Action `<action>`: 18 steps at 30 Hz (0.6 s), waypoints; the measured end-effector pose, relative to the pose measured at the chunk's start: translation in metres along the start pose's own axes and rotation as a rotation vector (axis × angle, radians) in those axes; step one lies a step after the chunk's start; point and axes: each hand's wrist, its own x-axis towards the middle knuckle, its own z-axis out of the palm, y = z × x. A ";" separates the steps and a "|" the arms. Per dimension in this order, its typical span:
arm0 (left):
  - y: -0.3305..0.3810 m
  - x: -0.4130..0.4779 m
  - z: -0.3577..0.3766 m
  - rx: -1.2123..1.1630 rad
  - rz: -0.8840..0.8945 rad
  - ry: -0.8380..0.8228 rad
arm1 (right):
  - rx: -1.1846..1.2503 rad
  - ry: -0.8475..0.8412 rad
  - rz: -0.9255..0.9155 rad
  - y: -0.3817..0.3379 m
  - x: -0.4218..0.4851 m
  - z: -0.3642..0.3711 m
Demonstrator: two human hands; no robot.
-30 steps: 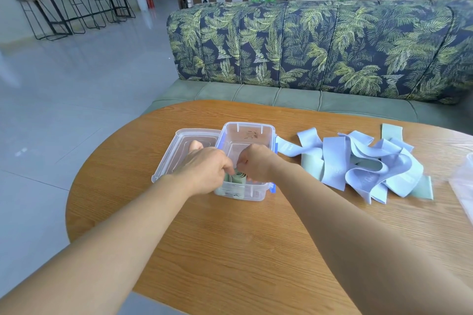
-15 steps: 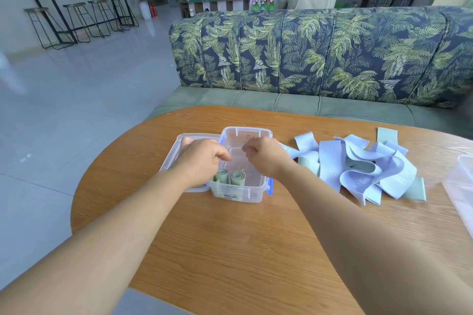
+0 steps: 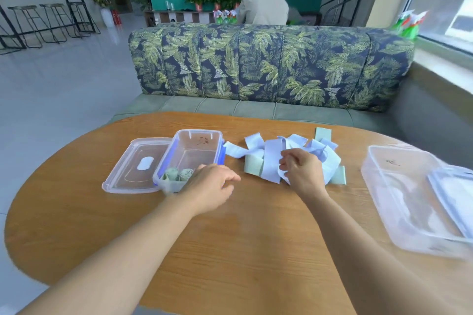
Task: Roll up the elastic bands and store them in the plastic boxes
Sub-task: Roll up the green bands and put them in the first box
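A small clear plastic box (image 3: 194,147) with blue clips stands on the wooden table (image 3: 230,238). Two rolled green bands (image 3: 178,174) sit in its near end. Its lid (image 3: 135,165) lies flat to its left. My left hand (image 3: 211,186) hovers just right of the box's near corner, fingers loosely curled, holding nothing. A heap of loose light-blue and green elastic bands (image 3: 268,158) lies to the right of the box. My right hand (image 3: 302,170) reaches onto that heap and pinches a light-blue band at its near side.
A second, larger clear plastic box (image 3: 399,186) with its lid beside it stands at the table's right edge. Behind the table runs a leaf-patterned sofa (image 3: 256,64). A person (image 3: 263,5) sits beyond it, back turned. Bar stools stand far left.
Both hands have left the small box, where the two green rolls now sit. My right hand moved right onto the loose heap; my left hand drew back to the box's near right corner.
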 end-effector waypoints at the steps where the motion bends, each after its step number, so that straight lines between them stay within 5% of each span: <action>1: 0.008 0.001 0.010 0.019 -0.025 -0.057 | -0.006 0.022 -0.008 0.008 -0.003 -0.011; 11: 0.050 0.021 0.052 0.224 -0.147 -0.348 | -0.030 0.132 0.041 0.070 -0.018 -0.077; 18: 0.034 0.027 0.049 0.154 -0.184 -0.402 | -0.122 0.015 -0.108 0.043 -0.006 -0.049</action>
